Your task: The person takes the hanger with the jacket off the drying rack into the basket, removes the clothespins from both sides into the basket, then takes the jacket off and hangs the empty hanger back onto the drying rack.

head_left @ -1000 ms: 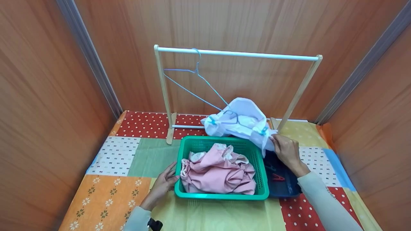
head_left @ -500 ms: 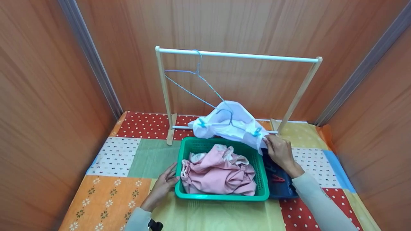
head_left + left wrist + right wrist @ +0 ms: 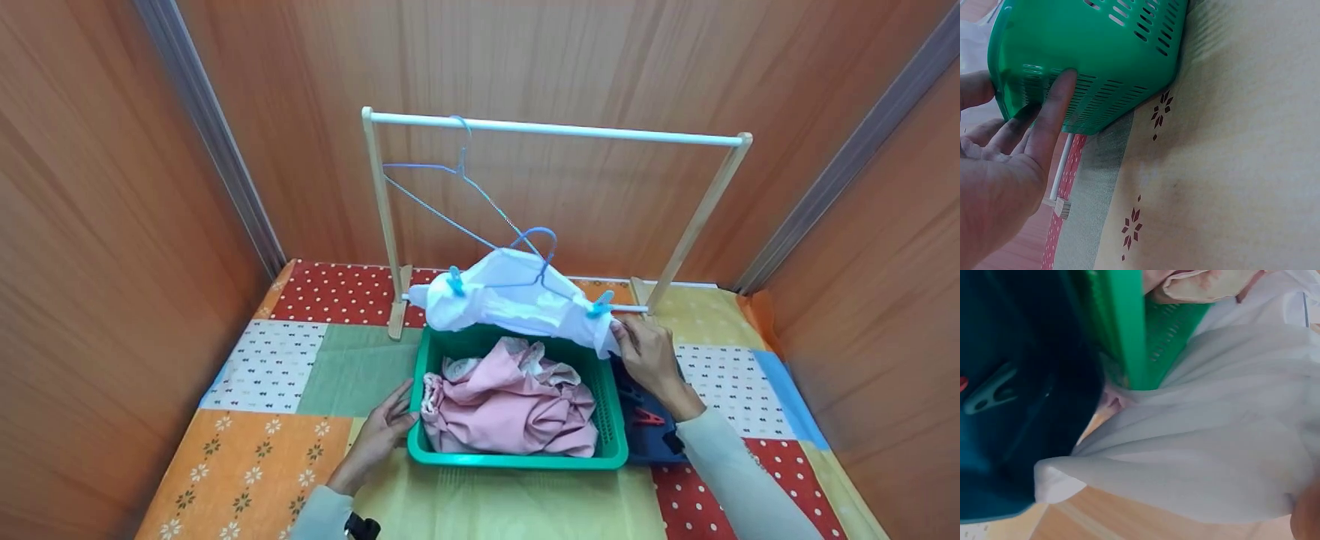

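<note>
A white garment [image 3: 517, 311] hangs on a wire hanger [image 3: 553, 247], fastened by two light-blue clothespins [image 3: 455, 281]. My right hand [image 3: 646, 356] pinches the garment's right end, just behind the basket. In the right wrist view the white cloth [image 3: 1202, 439] stretches across the frame, with only a fingertip at the right edge. The green basket [image 3: 517, 460] holds a crumpled pink garment [image 3: 517, 412]. My left hand [image 3: 381, 435] rests against the basket's left side. In the left wrist view its fingers [image 3: 1053, 121] lie straight along the slotted outer wall, thumb at the rim.
A wooden rack with a white top rail [image 3: 600, 132] stands behind the basket. Another wire hanger [image 3: 461, 166] hangs on its left part. Right of the basket lies a dark-blue tray [image 3: 652, 446] with clothespins, one of them red [image 3: 648, 417]. Wood-grain panels [image 3: 600, 60] enclose the patchwork-covered surface.
My right hand has moved left with the white garment and its hanger. The hanger's hook has swung up above the cloth. My left hand and the basket have stayed put.
</note>
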`<state>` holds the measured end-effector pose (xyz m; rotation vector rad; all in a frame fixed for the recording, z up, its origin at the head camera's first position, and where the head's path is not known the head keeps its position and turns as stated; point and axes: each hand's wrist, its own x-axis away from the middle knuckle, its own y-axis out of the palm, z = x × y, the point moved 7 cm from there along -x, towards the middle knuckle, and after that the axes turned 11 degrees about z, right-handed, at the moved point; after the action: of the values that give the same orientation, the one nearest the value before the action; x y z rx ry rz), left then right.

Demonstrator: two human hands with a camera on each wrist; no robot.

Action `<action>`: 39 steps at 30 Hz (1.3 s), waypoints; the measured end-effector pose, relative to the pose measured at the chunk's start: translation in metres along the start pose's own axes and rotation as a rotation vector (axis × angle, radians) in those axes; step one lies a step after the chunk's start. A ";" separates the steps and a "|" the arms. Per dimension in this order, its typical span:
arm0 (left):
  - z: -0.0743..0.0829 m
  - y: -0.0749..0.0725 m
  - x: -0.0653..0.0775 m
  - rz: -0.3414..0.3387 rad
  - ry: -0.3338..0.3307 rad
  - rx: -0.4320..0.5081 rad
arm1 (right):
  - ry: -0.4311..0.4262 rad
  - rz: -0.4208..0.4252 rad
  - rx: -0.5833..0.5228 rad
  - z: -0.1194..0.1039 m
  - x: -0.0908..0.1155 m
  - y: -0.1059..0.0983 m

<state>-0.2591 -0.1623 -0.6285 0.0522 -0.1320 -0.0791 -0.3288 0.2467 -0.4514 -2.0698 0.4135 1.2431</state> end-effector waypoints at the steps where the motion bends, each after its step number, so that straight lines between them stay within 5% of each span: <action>1: 0.000 0.000 0.000 0.002 -0.003 0.000 | 0.001 0.007 -0.013 -0.002 0.000 0.000; 24: 0.002 0.001 0.000 -0.010 -0.001 0.020 | 0.059 0.093 -0.175 -0.026 -0.023 -0.024; 39: 0.001 0.000 -0.001 0.036 0.011 -0.027 | 0.030 -0.027 -0.236 -0.009 0.010 0.003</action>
<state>-0.2601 -0.1624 -0.6271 0.0232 -0.1208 -0.0450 -0.3192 0.2392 -0.4582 -2.2863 0.2619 1.2985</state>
